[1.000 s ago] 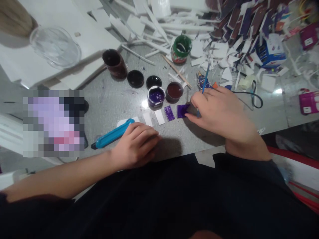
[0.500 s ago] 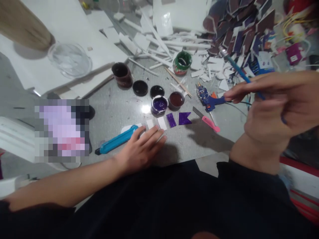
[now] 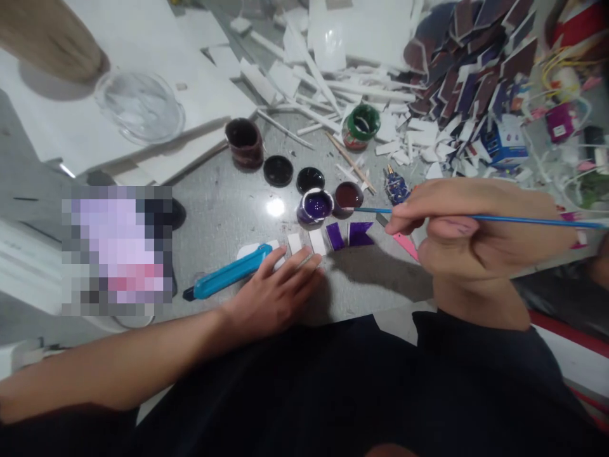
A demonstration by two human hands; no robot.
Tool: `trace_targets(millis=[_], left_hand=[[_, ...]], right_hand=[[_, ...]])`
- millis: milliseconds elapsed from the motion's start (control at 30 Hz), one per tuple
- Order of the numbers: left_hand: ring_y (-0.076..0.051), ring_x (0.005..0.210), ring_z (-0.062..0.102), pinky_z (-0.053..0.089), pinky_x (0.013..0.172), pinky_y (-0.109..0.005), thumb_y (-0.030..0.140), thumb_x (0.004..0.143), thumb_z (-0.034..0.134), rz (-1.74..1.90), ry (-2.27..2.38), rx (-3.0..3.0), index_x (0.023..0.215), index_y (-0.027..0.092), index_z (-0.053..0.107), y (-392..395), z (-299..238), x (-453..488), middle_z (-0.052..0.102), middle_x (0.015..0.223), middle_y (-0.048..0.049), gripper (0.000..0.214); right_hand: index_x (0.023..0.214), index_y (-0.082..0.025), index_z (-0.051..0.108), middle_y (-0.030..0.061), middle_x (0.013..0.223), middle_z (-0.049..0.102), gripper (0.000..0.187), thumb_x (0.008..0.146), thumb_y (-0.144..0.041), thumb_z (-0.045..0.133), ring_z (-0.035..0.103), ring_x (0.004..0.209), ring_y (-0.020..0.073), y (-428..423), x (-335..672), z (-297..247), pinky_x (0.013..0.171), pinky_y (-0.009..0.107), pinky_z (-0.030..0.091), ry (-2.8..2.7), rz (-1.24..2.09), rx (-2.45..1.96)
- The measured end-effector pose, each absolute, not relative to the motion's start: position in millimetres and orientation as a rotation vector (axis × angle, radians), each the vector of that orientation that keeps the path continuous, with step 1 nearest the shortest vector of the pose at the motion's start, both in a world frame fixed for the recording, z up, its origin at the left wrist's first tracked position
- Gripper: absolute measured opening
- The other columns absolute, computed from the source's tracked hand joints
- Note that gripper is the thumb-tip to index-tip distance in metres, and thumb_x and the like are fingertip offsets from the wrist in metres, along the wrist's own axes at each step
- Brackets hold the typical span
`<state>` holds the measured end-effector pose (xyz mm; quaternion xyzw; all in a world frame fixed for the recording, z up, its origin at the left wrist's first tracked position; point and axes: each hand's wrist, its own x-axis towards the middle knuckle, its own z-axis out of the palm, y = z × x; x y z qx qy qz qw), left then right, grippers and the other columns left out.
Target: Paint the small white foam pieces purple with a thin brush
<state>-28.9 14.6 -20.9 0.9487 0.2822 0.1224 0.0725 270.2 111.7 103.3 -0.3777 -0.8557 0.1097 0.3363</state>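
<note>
- Paintbrush [image 3: 504,220]: I see it pinched in the right hand [image 3: 466,200], fingers closed round it, its bristles at the six o'clock rim of the brown paint pot [image 3: 349,195].
- Left hand [image 3: 278,287]: palm down on the counter [image 3: 214,203], fingers loosely spread, gripping nothing I can see; blue cutter [image 3: 233,273] at its ten o'clock.
- Purple paint pot [image 3: 314,207]: at nine o'clock from the brown one.

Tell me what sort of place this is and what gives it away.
Probably a craft or model-making workspace: the right hand holds a slim blue paintbrush, an open pot of purple paint stands on the grey tabletop, and white offcuts lie heaped behind.
</note>
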Motion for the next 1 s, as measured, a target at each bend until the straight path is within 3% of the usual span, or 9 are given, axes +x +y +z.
trace_targets(millis=[67,200,367,500,667,800,1000], left_hand=[[-0.038,0.171,0.054,0.041,0.141,-0.057,0.038,0.119,0.067,0.392,0.847,2.883,0.171,0.017,0.070,14,-21,-28,0.071,0.177,-0.0165,0.056],[-0.037,0.168,0.057,0.042,0.138,-0.056,0.037,0.120,0.064,0.435,0.861,2.909,0.165,0.019,0.076,13,-22,-26,0.072,0.176,-0.0135,0.050],[-0.037,0.166,0.059,0.042,0.137,-0.055,0.040,0.118,0.069,0.436,0.861,2.907,0.163,0.019,0.077,12,-22,-26,0.074,0.174,-0.0146,0.050],[-0.036,0.166,0.058,0.040,0.138,-0.054,0.040,0.118,0.069,0.435,0.861,2.930,0.162,0.020,0.078,12,-20,-25,0.075,0.173,-0.0133,0.049],[-0.036,0.167,0.054,0.038,0.137,-0.054,0.041,0.119,0.066,0.427,0.875,2.962,0.161,0.021,0.079,12,-19,-24,0.075,0.174,-0.0117,0.048],[-0.037,0.168,0.053,0.036,0.139,-0.055,0.042,0.117,0.069,0.441,0.876,2.961,0.160,0.019,0.079,12,-21,-23,0.074,0.175,-0.0127,0.050],[-0.035,0.163,0.055,0.038,0.137,-0.054,0.040,0.118,0.067,0.489,0.891,2.956,0.158,0.020,0.081,13,-21,-21,0.076,0.172,-0.0104,0.047]], right_hand=[[0.102,-0.027,0.086,0.0016,0.079,0.084,0.043,0.126,-0.048,0.056,0.080,0.068,0.0158,118,260,105,0.065,0.031,0.063,-2.244,0.221,-0.883],[0.102,-0.028,0.086,0.0035,0.076,0.081,0.057,0.128,-0.054,0.042,0.081,0.070,0.0208,127,250,98,0.068,0.037,0.067,-2.383,0.278,-1.077],[0.102,-0.026,0.082,0.0029,0.080,0.081,0.045,0.126,-0.043,0.048,0.080,0.072,0.0186,133,249,89,0.074,0.035,0.066,-2.402,0.373,-1.069],[0.099,-0.025,0.080,0.0035,0.079,0.081,0.049,0.127,-0.041,0.043,0.079,0.073,0.0194,138,244,87,0.072,0.035,0.062,-2.507,0.199,-1.143],[0.098,-0.023,0.073,-0.0021,0.079,0.082,0.035,0.124,-0.029,0.051,0.074,0.064,0.0140,147,237,76,0.060,0.031,0.051,-2.412,-0.025,-0.744],[0.095,-0.023,0.069,-0.0030,0.075,0.079,0.036,0.126,-0.030,0.051,0.071,0.060,0.0142,149,233,70,0.057,0.036,0.046,-2.425,-0.103,-0.748],[0.099,-0.025,0.071,-0.0016,0.081,0.084,0.029,0.123,-0.026,0.055,0.077,0.066,0.0156,149,234,70,0.063,0.033,0.054,-2.394,-0.108,-0.731]])
